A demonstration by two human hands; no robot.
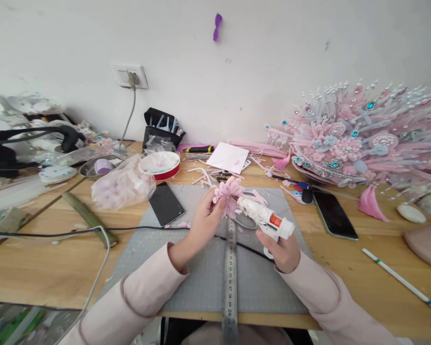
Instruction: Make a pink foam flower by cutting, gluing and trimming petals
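Observation:
My left hand is closed on a pink flower with many fuzzy petals, held up over the grey cutting mat. In my right hand is a white glue gun with an orange part near its back. Its nozzle end is crusted with dried glue and points left at the flower; I cannot tell whether the tip touches it. Below both hands a steel ruler lies lengthwise on the mat and juts past the table's front edge.
Two phones lie left and right of the mat. A large pink beaded headdress fills the back right. A red-and-white tin and a plastic bag stand back left. A black cable crosses the table.

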